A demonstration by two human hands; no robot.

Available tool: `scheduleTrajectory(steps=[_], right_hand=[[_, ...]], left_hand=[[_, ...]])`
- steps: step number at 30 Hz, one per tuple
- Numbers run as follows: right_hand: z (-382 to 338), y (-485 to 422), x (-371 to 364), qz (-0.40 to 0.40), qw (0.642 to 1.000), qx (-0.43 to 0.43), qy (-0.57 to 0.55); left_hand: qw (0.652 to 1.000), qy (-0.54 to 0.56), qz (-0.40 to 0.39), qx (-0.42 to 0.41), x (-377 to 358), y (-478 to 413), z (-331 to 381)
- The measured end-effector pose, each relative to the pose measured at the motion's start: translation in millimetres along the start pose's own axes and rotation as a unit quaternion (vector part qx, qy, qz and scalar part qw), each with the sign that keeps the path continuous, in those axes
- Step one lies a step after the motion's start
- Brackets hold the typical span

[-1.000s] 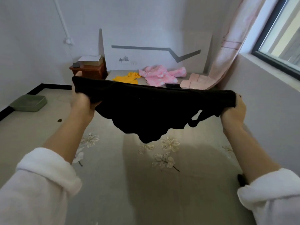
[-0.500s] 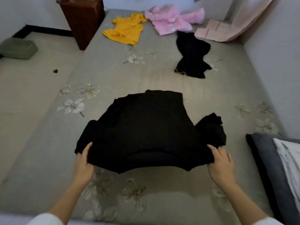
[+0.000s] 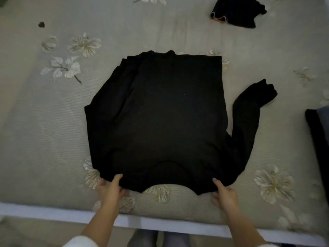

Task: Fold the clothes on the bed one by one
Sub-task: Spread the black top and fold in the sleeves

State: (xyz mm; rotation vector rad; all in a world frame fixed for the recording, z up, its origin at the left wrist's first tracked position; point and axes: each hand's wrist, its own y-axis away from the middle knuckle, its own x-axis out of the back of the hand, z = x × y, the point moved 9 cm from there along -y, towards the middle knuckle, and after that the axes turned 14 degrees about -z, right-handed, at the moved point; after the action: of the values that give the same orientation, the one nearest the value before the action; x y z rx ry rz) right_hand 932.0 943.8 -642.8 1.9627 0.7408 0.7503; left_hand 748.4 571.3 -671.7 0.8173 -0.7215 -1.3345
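A black long-sleeved top [image 3: 160, 118] lies spread flat on the grey flowered bed [image 3: 44, 125], neck end toward me. Its right sleeve [image 3: 249, 118] bends away to the right; the left sleeve lies folded against the body. My left hand [image 3: 110, 188] pinches the near left shoulder edge, thumb on top of the cloth. My right hand [image 3: 223, 192] pinches the near right shoulder edge the same way. Both hands sit close to the bed's front edge.
A second black garment [image 3: 238, 14] lies crumpled at the far right of the bed. A dark grey folded pile [image 3: 318, 132] sits at the right edge. A small dark scrap [image 3: 41, 24] lies far left. The bed's white front rail [image 3: 53, 213] runs below my wrists.
The black top, held up in the air a second ago, now lies flat on the bed. My view has tilted down and both hands have moved inward along its near edge.
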Motion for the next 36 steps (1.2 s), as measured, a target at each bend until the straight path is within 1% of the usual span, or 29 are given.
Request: scheduleTrajectory(steps=[1, 2, 3, 5, 6, 7, 8, 10, 12, 14, 15, 16, 17, 19, 21, 23, 25, 27, 29, 31, 33, 36], right_hand=[[4, -6, -9, -0.019, 0.999, -0.011, -0.046], [7, -11, -14, -0.015, 0.996, -0.017, -0.081], [10, -16, -14, 0.010, 0.995, -0.020, -0.100], [16, -18, -5, 0.081, 0.992, -0.033, -0.094], [20, -14, -2, 0.103, 0.990, -0.046, -0.087], [27, -9, 0, 0.108, 0.989, -0.063, -0.075], [36, -4, -1, 0.095, 0.989, -0.086, -0.068], [53, 4, -6, 0.027, 0.990, -0.122, -0.063], [56, 8, -6, -0.022, 0.990, -0.120, -0.075], [45, 8, 8, -0.008, 0.991, -0.079, -0.110], [37, 6, 20, 0.008, 0.989, -0.055, -0.136], [27, 2, 30, 0.019, 0.984, -0.036, -0.172], [19, -4, 40, 0.019, 0.977, -0.022, -0.211], [1, -19, 57, 0.008, 0.968, -0.015, -0.251], [-21, -39, 73, -0.013, 0.966, -0.005, -0.260], [-43, -60, 81, -0.047, 0.966, 0.010, -0.253], [-70, -79, 85, -0.077, 0.967, 0.029, -0.242], [-96, -94, 88, -0.088, 0.966, 0.048, -0.240], [-124, -106, 89, -0.100, 0.962, 0.065, -0.245], [-154, -115, 90, -0.118, 0.953, 0.082, -0.265], [-180, -118, 94, -0.151, 0.936, 0.090, -0.305], [-203, -112, 116, -0.189, 0.913, 0.107, -0.345]], left_hand=[[1.000, -0.006, 0.000, 0.006, -4, -4, -4], [1.000, -0.013, 0.004, 0.007, -9, -7, -6], [1.000, -0.024, 0.018, 0.006, -7, -12, -7], [0.997, -0.047, 0.057, 0.006, -1, -13, -7], [0.995, -0.059, 0.080, 0.002, 5, -11, -6], [0.993, -0.071, 0.098, -0.003, 11, -6, -5], [0.989, -0.086, 0.117, -0.006, 17, 1, -4], [0.980, -0.130, 0.148, -0.007, 25, 17, -2], [0.967, -0.186, 0.173, -0.026, 24, 33, 9], [0.941, -0.260, 0.214, -0.039, 17, 50, 26], [0.921, -0.308, 0.232, -0.049, 9, 57, 35], [0.900, -0.360, 0.233, -0.071, -4, 62, 44], [0.881, -0.411, 0.210, -0.107, -23, 63, 52], [0.839, -0.502, 0.132, -0.163, -75, 63, 54], [0.797, -0.566, 0.036, -0.207, -136, 65, 39], [0.738, -0.619, -0.073, -0.260, -202, 73, 12], [0.680, -0.654, -0.180, -0.277, -260, 80, -24], [0.647, -0.674, -0.259, -0.245, -303, 81, -59], [0.615, -0.713, -0.276, -0.192, -326, 78, -83], [0.596, -0.745, -0.264, -0.144, -335, 72, -97], [0.587, -0.761, -0.251, -0.115, -336, 68, -105], [0.582, -0.769, -0.242, -0.104, -334, 69, -108]])
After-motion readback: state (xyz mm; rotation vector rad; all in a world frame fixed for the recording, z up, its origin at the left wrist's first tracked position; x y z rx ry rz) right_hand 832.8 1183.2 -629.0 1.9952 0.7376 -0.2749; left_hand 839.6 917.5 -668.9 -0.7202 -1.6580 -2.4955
